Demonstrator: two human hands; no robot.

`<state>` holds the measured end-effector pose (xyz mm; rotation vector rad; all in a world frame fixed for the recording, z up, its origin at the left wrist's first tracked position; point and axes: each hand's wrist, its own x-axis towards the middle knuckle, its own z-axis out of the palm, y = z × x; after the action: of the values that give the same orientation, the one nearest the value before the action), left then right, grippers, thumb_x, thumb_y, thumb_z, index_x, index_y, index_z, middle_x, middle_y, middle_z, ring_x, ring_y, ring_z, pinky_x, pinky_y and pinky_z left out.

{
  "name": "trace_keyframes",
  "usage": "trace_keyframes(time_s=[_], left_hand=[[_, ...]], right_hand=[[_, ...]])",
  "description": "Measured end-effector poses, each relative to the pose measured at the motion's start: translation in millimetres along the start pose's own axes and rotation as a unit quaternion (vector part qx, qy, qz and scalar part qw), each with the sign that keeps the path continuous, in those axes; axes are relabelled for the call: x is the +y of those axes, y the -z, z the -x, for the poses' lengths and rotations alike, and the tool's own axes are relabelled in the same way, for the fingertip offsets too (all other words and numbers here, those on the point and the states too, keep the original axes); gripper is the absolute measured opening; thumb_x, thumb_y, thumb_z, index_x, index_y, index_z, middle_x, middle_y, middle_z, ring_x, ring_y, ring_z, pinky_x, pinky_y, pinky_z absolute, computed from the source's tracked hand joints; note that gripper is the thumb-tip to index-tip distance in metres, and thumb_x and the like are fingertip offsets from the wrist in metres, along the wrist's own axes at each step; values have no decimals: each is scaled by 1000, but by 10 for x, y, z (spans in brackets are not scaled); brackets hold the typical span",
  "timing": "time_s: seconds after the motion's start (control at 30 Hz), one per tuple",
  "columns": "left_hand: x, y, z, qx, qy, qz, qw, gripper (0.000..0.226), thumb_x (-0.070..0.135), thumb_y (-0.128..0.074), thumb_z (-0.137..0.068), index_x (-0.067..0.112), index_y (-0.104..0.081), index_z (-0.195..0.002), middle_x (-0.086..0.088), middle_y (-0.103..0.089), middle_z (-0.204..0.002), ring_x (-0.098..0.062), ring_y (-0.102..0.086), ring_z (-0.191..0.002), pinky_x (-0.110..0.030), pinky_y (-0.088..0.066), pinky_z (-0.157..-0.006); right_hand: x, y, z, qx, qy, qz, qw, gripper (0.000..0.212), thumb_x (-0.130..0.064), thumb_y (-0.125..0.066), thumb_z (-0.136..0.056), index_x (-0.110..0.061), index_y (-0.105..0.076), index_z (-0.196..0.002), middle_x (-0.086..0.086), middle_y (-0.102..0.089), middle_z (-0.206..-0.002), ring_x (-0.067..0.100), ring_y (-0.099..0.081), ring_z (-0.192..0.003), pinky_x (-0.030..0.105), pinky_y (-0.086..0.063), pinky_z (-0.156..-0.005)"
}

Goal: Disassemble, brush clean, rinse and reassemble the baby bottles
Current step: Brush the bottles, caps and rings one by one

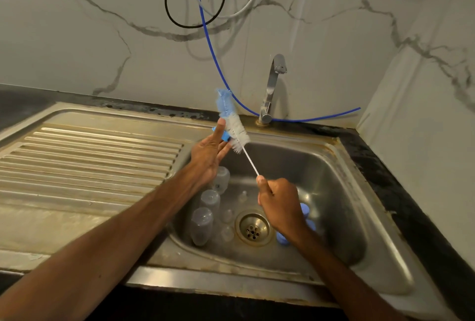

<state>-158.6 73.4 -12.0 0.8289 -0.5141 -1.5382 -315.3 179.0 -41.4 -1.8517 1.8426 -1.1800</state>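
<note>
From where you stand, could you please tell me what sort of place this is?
Likely a home kitchen: a steel sink with a ribbed drainboard, a tap behind it, and baby bottles lying inside.

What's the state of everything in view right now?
Faucet, no water running.
Drain, unplugged.
Clear bottles, lying in basin.
Nipples, detached, loose on basin floor.
Blue collars in basin, loose beside drain.
Held blue collar, pinched in left hand.
Bottle brush, handle gripped by right hand, bristles at held collar.
</note>
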Motion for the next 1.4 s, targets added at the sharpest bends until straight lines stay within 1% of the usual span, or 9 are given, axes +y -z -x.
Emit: trace_keyframes(time_s=[0.3, 0.5, 0.7, 0.8, 0.87, 0.93, 1.1, 1.23, 1.4], left_hand=[[-27, 28, -19, -46, 6, -12, 999, 41, 26, -67, -97, -1, -62, -128, -20, -71, -123, -29, -74, -106, -33, -63, -83], [-265, -103, 188, -132, 51, -80, 987, 30, 15, -50, -106, 2, -56, -133, -19, -72, -121, -30, -72, -109, -35, -63, -83], [-548, -52, 149, -190, 90, -255, 944, 38, 7, -71, -93, 13, -66, -130, -13, -67, -117, -17, -70, -91, -28, -60, -77], [-741, -49, 64, -207, 21, -412, 887, 36, 4, -75, -90, 10, -65, -124, -10, -66, -99, -10, -66, -73, -24, -57, -65], [-885, -51, -10, -239, -4, -494, 836, 21, 18, -70, -96, 7, -63, -113, -10, -65, -90, -13, -64, -69, -26, -56, -60], [-1061, -87, -110, -233, -3, -564, 792, 34, 35, -68, -98, 9, -57, -117, -11, -67, -98, -16, -68, -76, -27, -57, -60], [-1541, -173, -423, -244, -96, -758, 597, 63, 76, -55, -75, 22, -64, -107, -7, -67, -105, -25, -56, -105, -42, -47, -96], [-1735, -203, -695, -271, -75, -813, 510, 48, 41, -76, -81, 21, -68, -124, -4, -69, -125, -29, -56, -122, -37, -39, -108], [-1861, -178, -859, -275, -82, -830, 478, 51, 29, -78, -80, 18, -65, -128, -10, -62, -129, -30, -54, -125, -40, -48, -101]], right_hand=[[38, 126, -9, -34, -34, -32, 998, 60, -29, -49, -106, 9, -61, -61, -2, -51, -44, 5, -48, -40, 22, -40, -51], [175, 373, -365, 21, 10, 7, 1000, 71, -51, -35, -93, 6, -59, -60, 22, -59, -56, 39, -58, -58, 46, -49, -66], [399, 637, -381, 53, 35, 3, 998, 68, -49, -37, -96, 5, -55, -58, 20, -56, -54, 37, -55, -54, 48, -49, -61], [447, 642, -430, 53, 42, 9, 998, 70, -52, -36, -96, 4, -55, -59, 19, -56, -53, 36, -56, -54, 48, -49, -61], [465, 655, -439, 40, 47, 5, 998, 73, -57, -34, -95, 2, -55, -59, 17, -56, -53, 34, -56, -53, 47, -49, -60], [499, 683, -444, 34, 55, 5, 998, 72, -56, -37, -97, 2, -55, -59, 16, -57, -53, 32, -56, -53, 46, -48, -59], [509, 808, -433, 47, 76, 6, 996, 58, -34, -49, -106, 0, -58, -59, 9, -59, -53, 22, -55, -51, 38, -44, -58], [540, 819, -460, 73, 69, -1, 995, 58, -35, -49, -105, -1, -58, -59, 10, -59, -53, 24, -56, -52, 43, -46, -60], [584, 820, -476, 80, 69, 5, 994, 59, -37, -47, -106, -1, -57, -60, 11, -58, -53, 24, -55, -51, 44, -47, -58]])
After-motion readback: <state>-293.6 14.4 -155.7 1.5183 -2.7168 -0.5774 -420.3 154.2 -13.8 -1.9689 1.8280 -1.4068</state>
